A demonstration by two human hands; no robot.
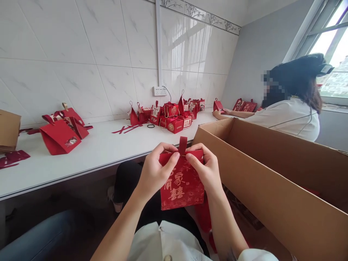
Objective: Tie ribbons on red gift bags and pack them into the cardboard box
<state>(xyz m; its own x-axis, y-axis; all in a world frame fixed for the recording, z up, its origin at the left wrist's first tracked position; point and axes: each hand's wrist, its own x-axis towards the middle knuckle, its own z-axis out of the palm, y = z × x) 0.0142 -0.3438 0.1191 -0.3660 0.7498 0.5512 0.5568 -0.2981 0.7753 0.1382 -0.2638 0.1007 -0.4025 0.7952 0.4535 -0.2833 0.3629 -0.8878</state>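
Above my lap, a red paper gift box with pale gold characters (182,190) hangs upright between my two hands, its printed face toward me. My left hand (157,166) pinches the top edge between thumb and fingers, just left of a flat dark-red ribbon loop (183,145) that rises from that edge. My right hand (208,168) grips the same edge just right of the loop, thumb on the near side and fingers curled behind. Both thumb tips sit close to the loop's base; I cannot tell whether they touch it.

Beyond my hands, a long white table (103,152) runs along a wall of glossy marbled tiles (67,36). Past my box, toward the table's far side, sits a cluster of red gift boxes (175,124), some stacked, with a thin black ring (150,126) and narrow dark-red ribbon strips (126,128) lying on its near left. Farther left stand red tent-shaped boxes with ribbon handles (61,136). Just to my right is a large brown cardboard carton (272,174), open at the top; beyond it, far right, a person in a white top (296,119) has both hands at a small red peaked box (218,105).
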